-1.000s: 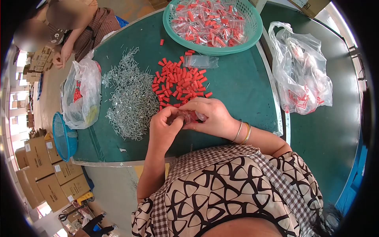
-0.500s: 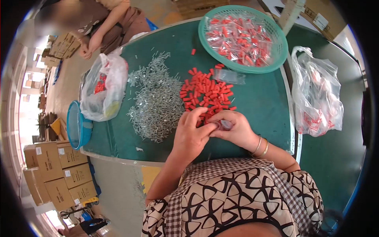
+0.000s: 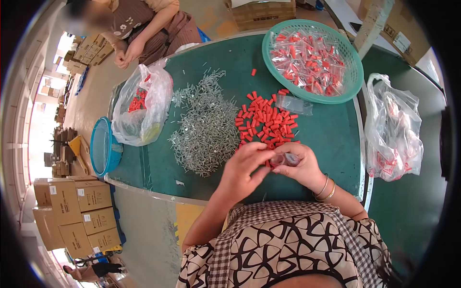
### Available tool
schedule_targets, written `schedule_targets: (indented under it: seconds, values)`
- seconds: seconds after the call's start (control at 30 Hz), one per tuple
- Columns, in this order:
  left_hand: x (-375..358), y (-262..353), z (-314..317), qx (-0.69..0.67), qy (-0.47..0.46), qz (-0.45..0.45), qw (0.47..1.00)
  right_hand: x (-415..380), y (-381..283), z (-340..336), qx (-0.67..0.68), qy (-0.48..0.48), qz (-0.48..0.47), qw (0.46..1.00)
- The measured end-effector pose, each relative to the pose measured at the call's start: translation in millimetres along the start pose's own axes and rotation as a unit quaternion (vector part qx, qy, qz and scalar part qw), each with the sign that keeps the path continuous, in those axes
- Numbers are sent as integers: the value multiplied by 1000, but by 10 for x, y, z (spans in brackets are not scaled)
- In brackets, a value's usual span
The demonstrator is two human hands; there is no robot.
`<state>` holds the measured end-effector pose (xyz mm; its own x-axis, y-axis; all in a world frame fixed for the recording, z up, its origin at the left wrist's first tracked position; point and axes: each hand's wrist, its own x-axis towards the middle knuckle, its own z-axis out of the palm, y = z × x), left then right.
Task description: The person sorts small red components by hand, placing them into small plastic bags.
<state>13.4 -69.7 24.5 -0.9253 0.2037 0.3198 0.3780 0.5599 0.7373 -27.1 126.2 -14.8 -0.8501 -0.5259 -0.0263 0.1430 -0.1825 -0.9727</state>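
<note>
My right hand (image 3: pixel 307 167) is closed on a small clear plastic bag (image 3: pixel 289 160) near the table's front edge. Beside it, my left hand (image 3: pixel 244 172) has its fingers closed together at the bag's opening, where a red cap (image 3: pixel 269 164) shows; whether the fingers grip it is hard to see. Just beyond my hands lies a pile of red caps (image 3: pixel 261 117). Left of that pile spreads a heap of small metal pins (image 3: pixel 206 127). A flat clear bag (image 3: pixel 294 105) rests at the right edge of the red caps.
A green basket (image 3: pixel 357 72) of bagged red caps stands at the back right. White plastic bags lie at left (image 3: pixel 156 105) and right (image 3: pixel 394 129). A blue basket (image 3: pixel 114 152) is at the left edge. Across the table sits another person (image 3: pixel 158 24). Cardboard boxes (image 3: pixel 72 206) are stacked at left.
The view has shifted, so the table appears further right and lower. My left fingers have drawn slightly back from the small bag, and a red cap now shows between my hands.
</note>
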Motion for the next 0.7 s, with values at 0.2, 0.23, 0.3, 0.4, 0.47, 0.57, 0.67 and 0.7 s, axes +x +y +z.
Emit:
schedule_targets:
  seconds: [0.2, 0.23, 0.3, 0.4, 0.47, 0.57, 0.67, 0.7]
  values:
    - [-102, -813, -437, 397, 95, -152, 900, 36, 46, 10, 48, 8, 6, 999]
    - [-102, -882, -433, 407, 74, -176, 893, 43, 32, 16, 33, 4, 7, 999]
    - [-112, -955, -445, 410, 52, -190, 891, 41, 26, 31, 15, 1, 6, 1000]
    - [-83, -1041, -479, 370, 60, -168, 912, 40, 20, 30, 4, 3, 12, 1000]
    - [-107, -1110, -483, 358, 63, -145, 920, 64, -4, 36, 12, 1, 38, 999]
    - [-156, -1115, -487, 350, 59, -134, 925, 74, 120, 38, -18, -1, -12, 1000]
    - [-149, -1091, -501, 349, 35, -134, 927, 77, 163, 42, 13, 0, 11, 1000]
    - [-144, -1088, -499, 353, 29, -131, 926, 69, 131, 43, 4, -3, 14, 1000]
